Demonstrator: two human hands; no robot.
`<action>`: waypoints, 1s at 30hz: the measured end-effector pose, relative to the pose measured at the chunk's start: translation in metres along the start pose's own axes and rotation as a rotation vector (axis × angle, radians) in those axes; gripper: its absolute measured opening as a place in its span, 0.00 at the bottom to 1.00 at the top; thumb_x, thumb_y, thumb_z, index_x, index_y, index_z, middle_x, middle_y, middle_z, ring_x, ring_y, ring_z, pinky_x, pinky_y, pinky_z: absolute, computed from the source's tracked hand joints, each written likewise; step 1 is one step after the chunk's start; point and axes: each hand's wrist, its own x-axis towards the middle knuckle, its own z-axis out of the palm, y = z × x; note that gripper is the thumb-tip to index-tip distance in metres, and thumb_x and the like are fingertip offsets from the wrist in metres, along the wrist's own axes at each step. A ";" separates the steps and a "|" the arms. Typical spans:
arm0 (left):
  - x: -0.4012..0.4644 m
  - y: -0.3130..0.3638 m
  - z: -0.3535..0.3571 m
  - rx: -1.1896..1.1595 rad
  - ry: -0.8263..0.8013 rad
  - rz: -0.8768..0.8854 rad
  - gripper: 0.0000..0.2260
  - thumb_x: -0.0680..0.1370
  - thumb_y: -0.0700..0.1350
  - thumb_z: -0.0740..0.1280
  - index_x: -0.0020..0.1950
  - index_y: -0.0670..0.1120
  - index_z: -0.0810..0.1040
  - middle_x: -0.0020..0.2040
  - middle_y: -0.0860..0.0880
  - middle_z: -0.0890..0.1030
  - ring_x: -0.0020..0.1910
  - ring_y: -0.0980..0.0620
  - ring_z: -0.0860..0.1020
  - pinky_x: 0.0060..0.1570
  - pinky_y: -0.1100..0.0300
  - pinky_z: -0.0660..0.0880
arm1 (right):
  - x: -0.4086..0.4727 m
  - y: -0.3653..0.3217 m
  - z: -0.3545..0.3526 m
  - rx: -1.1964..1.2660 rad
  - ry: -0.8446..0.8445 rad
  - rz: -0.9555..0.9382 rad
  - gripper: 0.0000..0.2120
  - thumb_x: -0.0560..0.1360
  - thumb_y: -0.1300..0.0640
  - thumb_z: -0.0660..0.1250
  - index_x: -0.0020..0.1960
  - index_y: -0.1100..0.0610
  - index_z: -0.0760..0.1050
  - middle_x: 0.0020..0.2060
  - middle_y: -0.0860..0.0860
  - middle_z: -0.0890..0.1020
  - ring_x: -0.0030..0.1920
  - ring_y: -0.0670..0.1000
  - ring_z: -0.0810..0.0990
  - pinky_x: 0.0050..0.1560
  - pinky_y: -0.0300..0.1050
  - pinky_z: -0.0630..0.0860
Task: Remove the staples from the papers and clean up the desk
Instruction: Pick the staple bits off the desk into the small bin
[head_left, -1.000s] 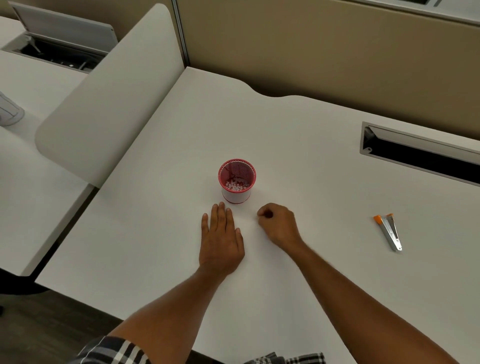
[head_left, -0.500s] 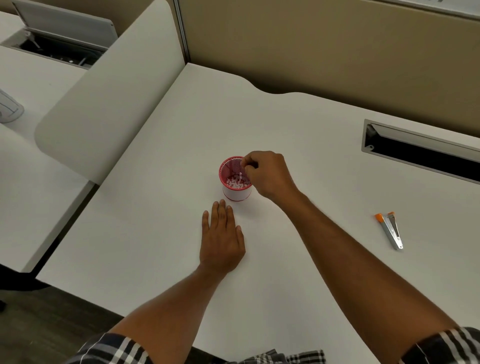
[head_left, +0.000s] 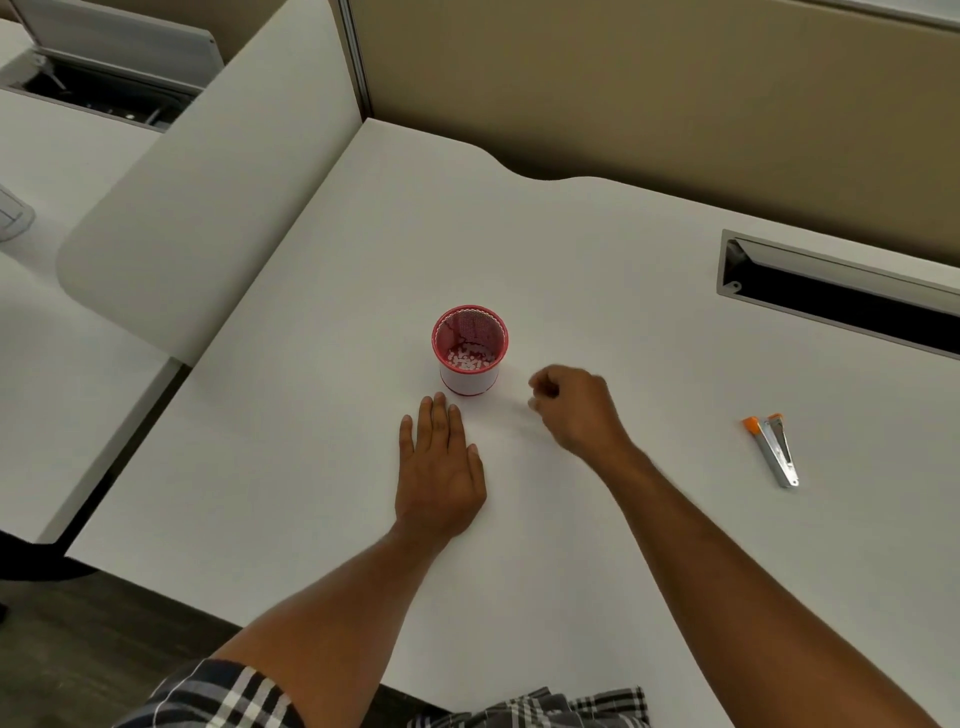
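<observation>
While left hand (head_left: 439, 470) lies flat, blurred right hand (head_left: 574, 410) seemingly curled.

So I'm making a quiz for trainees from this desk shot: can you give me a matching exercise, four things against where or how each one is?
Things:
1. left hand
2. right hand
3. red cup
4. staple remover

States:
A. lies alone at the desk's right
B. flat on the desk, fingers straight
C. upright, small white bits inside
D. fingers curled, just right of the cup

Pairs: 1-B, 2-D, 3-C, 4-A
</observation>
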 end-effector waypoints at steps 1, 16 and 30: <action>0.000 0.000 0.000 0.000 0.003 0.000 0.28 0.81 0.50 0.52 0.77 0.36 0.61 0.79 0.37 0.61 0.79 0.40 0.56 0.77 0.39 0.54 | -0.005 0.010 0.009 -0.116 -0.063 0.023 0.13 0.72 0.59 0.72 0.56 0.57 0.78 0.52 0.55 0.82 0.50 0.54 0.80 0.50 0.43 0.75; 0.001 0.000 -0.001 0.003 0.008 -0.001 0.27 0.81 0.50 0.52 0.77 0.37 0.61 0.79 0.37 0.61 0.79 0.40 0.57 0.77 0.40 0.55 | -0.006 0.020 0.055 0.115 0.047 -0.022 0.12 0.74 0.63 0.70 0.55 0.57 0.72 0.50 0.51 0.77 0.47 0.48 0.76 0.48 0.39 0.75; 0.001 -0.001 0.000 0.005 0.003 -0.003 0.28 0.81 0.51 0.49 0.78 0.37 0.61 0.79 0.37 0.60 0.80 0.40 0.56 0.77 0.40 0.54 | -0.036 0.022 0.080 -0.230 0.057 -0.279 0.16 0.80 0.61 0.58 0.67 0.64 0.66 0.64 0.59 0.70 0.65 0.56 0.70 0.63 0.43 0.68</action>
